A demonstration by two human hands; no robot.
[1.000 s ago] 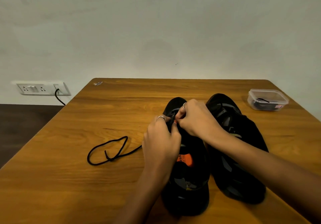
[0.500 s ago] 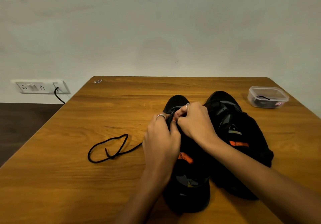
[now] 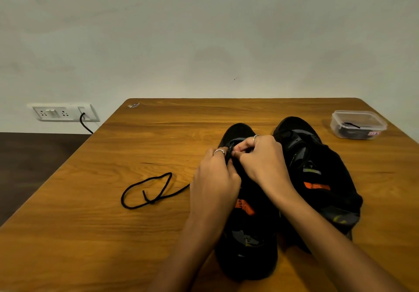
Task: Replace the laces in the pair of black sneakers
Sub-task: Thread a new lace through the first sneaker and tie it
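Observation:
Two black sneakers stand side by side on the wooden table (image 3: 158, 235), toes pointing away from me. The left sneaker (image 3: 249, 241) has an orange tongue label; the right sneaker (image 3: 317, 178) leans to the right. Both hands meet over the left sneaker's front eyelets. My left hand (image 3: 215, 178) pinches the black lace (image 3: 145, 192) at the eyelet, and my right hand (image 3: 263, 158) pinches the lace there too. The lace's loose end trails left across the table in a loop. The eyelets themselves are hidden by my fingers.
A clear plastic container (image 3: 358, 125) with dark laces inside sits at the table's far right. A wall socket (image 3: 63, 112) with a black cable is on the wall to the left. The table's left edge drops to a dark floor.
The right sneaker has tipped over to the right, showing its orange label. My hands have stayed at the left sneaker's front eyelets with small finger movements.

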